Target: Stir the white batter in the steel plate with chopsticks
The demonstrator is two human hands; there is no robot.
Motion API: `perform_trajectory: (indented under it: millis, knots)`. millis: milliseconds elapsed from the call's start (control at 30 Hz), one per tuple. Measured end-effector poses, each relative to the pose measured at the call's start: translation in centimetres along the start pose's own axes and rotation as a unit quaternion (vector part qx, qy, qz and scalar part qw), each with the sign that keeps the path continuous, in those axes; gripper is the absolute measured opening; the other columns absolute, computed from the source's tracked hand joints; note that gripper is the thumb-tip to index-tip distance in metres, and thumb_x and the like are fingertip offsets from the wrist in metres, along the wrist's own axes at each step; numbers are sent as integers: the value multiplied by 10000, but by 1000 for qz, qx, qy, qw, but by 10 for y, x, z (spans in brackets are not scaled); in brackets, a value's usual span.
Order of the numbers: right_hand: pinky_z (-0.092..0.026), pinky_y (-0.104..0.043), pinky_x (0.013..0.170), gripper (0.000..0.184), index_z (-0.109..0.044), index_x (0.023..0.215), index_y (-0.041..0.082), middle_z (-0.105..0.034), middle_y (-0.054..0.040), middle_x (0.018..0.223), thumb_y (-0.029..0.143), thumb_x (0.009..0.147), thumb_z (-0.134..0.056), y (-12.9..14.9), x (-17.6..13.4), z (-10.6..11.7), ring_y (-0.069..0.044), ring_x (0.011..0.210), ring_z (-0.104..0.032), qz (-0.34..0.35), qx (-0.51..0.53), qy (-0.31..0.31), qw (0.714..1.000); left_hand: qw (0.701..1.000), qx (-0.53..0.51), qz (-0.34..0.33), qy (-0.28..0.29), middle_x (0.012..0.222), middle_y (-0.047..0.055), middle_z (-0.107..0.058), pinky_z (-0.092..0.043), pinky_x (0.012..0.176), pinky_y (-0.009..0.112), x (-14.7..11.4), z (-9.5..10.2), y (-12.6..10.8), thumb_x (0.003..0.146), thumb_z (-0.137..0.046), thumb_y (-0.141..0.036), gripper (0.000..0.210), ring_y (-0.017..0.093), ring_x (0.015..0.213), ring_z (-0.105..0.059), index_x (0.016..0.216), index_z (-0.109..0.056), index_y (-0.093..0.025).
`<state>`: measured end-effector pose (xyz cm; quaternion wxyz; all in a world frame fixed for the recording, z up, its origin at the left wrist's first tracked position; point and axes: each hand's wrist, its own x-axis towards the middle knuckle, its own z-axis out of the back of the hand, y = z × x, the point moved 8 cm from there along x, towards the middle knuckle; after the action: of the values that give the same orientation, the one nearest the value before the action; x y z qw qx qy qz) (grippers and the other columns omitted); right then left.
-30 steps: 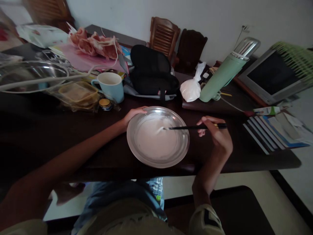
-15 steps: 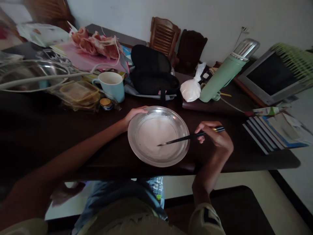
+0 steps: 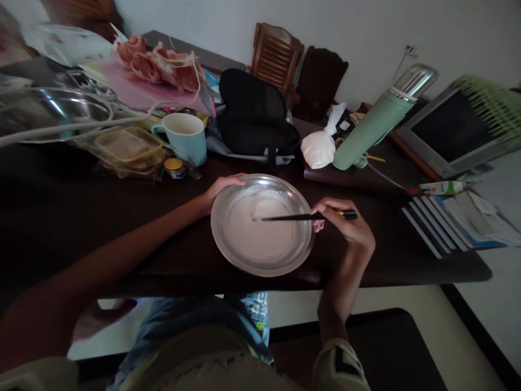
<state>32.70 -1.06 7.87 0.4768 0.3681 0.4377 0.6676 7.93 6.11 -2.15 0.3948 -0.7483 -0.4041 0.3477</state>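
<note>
A wide, shallow metal bowl [image 3: 223, 251] sits near the front edge of the dark table, with a pale, smooth mixture [image 3: 254, 241] in its bottom. My left hand [image 3: 223, 187] grips its far left rim, fingers on the outside and thumb laid over the edge. In my right hand [image 3: 344, 220], at the bowl's right side, is a pair of black chopsticks [image 3: 291, 217] with gold bands near the upper end. Held close together and nearly level, they reach over the rim, and their tips are in the mixture near its middle.
Behind the bowl are a light blue mug [image 3: 188, 141], a small gold-lidded jar [image 3: 175, 167], a black case [image 3: 254, 122], a tied bag of white powder [image 3: 319, 147] and a green thermos [image 3: 372, 130]. Books [image 3: 437, 222] lie at the right. A metal basin [image 3: 77, 106] stands far left.
My right hand has moved left, closer to the rim. The chopsticks have swung to nearly level, and their tips have shifted up and left in the mixture. My left hand keeps its grip.
</note>
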Motion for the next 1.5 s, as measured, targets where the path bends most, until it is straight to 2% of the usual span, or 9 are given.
perform_trajectory:
  millis: [333,467,633,767,900,1067,1200,1333,1500]
  knots:
    - [-499,-228,484,275,-732,732,173,-660,-10,566,419,839,-673,-3,-3,0,-128,482,-626,-9,-11,41,999,1000,2,-14,-1,908,46,-712,-481,722,276,2,1,-2,677,-614,-168,265,192,811,-640,924,-710,-149]
    - [-457,-204,436,294,-716,702,181,-632,10,514,416,864,-646,-2,-2,16,-100,418,-582,-2,0,-76,997,1000,2,-9,0,916,44,-715,-485,734,285,3,3,-1,689,-600,-171,268,191,811,-644,931,-713,-152]
    - [-489,-226,474,286,-718,717,172,-650,-4,545,423,842,-668,-4,1,-4,-121,465,-613,-14,1,33,999,1000,2,-8,2,930,40,-714,-476,780,298,1,0,-2,708,-590,-161,287,198,858,-648,969,-710,-155]
    - [-475,-211,452,290,-710,718,180,-643,9,530,433,849,-656,-3,2,13,-108,437,-597,-5,1,-83,997,1000,2,-3,-3,919,33,-713,-477,773,292,1,0,-2,708,-578,-151,295,194,847,-645,977,-701,-152]
    - [-516,-240,514,277,-723,752,174,-667,-8,582,433,836,-671,-2,4,-9,-135,509,-639,-8,-7,39,999,1000,7,-11,9,931,39,-717,-476,804,304,1,-1,-3,720,-579,-156,286,215,900,-640,976,-705,-155]
    - [-501,-240,474,297,-709,742,181,-657,-5,559,454,845,-656,-1,4,8,-130,467,-614,-2,-4,-69,998,999,20,-19,18,959,55,-713,-477,817,329,1,-2,-3,701,-611,-197,277,242,930,-644,957,-714,-181]
    - [-522,-252,505,303,-721,755,175,-669,-14,576,466,824,-675,-4,5,-13,-145,502,-639,-13,-5,57,998,999,21,-22,11,956,54,-708,-474,814,322,0,-1,-3,700,-618,-204,260,225,902,-639,939,-717,-183]
    - [-484,-224,447,308,-710,717,177,-652,0,536,463,826,-675,-5,6,8,-122,439,-608,-12,2,-70,998,1000,3,-7,10,958,50,-705,-474,809,320,-1,-2,-2,710,-610,-200,289,204,869,-633,980,-703,-160]
    - [-518,-244,506,293,-726,749,169,-672,-17,574,451,818,-687,-4,5,-15,-140,500,-639,-20,5,76,997,1000,-4,-13,12,909,45,-701,-467,775,298,-1,-3,-2,713,-601,-176,275,190,826,-624,967,-699,-142]
